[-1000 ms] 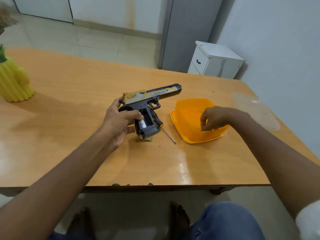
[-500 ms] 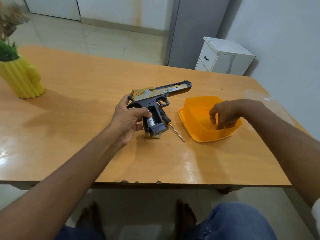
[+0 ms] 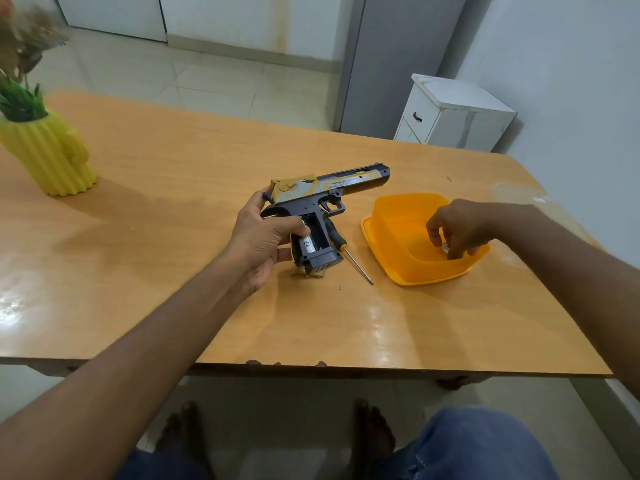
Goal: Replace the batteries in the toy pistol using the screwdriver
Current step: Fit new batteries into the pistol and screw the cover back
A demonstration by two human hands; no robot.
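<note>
My left hand (image 3: 263,242) grips the black and gold toy pistol (image 3: 325,195) by its handle, butt down on the table. The battery compartment in the grip is uncovered and one white battery (image 3: 307,244) sits inside it. The screwdriver (image 3: 349,252) lies on the table just right of the pistol, tip pointing toward me. A small screw (image 3: 341,287) lies loose near it. My right hand (image 3: 457,230) reaches into the orange container (image 3: 388,237), fingers curled down around a small pale object that looks like a battery (image 3: 446,249), mostly hidden by the fingers.
A yellow cactus-shaped vase (image 3: 52,157) with greenery stands at the table's far left. A clear lid (image 3: 519,194) lies beyond the container at the right edge. A white cabinet (image 3: 453,114) stands behind the wooden table (image 3: 173,202). My knee and feet show below the front edge.
My right hand has dipped deeper into the orange container and its fingers have closed toward something at the bottom. The left hand and pistol have stayed put; the camera has shifted slightly.
</note>
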